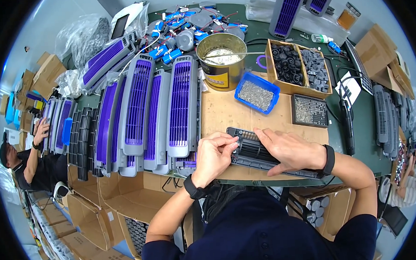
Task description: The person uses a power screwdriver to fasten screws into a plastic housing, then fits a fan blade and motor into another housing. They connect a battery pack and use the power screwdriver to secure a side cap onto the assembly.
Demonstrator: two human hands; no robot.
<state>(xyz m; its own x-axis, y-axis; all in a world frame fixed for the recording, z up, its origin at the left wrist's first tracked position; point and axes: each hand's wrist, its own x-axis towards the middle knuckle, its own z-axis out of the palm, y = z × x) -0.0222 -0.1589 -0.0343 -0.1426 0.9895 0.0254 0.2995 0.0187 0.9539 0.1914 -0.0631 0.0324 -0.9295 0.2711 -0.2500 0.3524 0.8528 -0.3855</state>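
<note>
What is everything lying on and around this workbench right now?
Dark grille housing: one, black, on the cardboard sheet under both hands.
Fan panels: about eight, grey with purple slats, stacked left of centre.
Metal can: one, gold, behind the sheet.
Blue tray: one, filled with small silver screws, right of the can.
Cardboard box: one, two compartments of black parts, back right.
Black tray: one, small silver parts, below that box.
Motors with wires: a pile, grey and blue, far back.
Co-worker: one, dark shirt, at far left.
Left hand: fingertips at the housing's left end.
Right hand: resting flat on the housing.
</note>
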